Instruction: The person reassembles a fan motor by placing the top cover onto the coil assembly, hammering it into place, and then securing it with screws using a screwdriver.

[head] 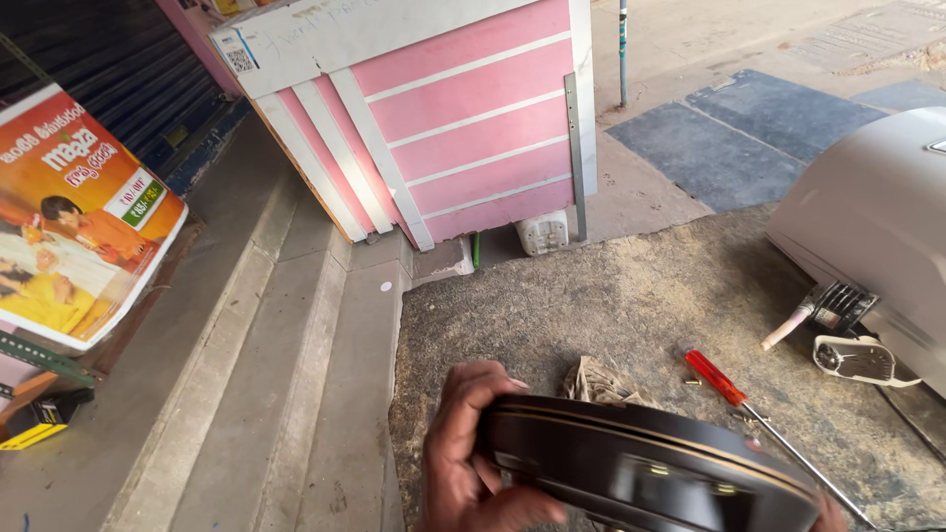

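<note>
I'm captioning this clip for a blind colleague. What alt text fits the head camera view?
Two bare hands, left hand and right hand, hold a dark round fan housing with thin gold lines above a rough mat. A red-handled screwdriver and a crumpled rag lie on the mat, with a pink slatted cabinet behind.

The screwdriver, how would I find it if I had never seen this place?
Start at the rough grey mat on the ground in front of the pink striped counter. Near its right side, just above the round dark casing held by the left hand, lies the screwdriver. Its bright red handle and long thin metal shaft set it apart.
</note>
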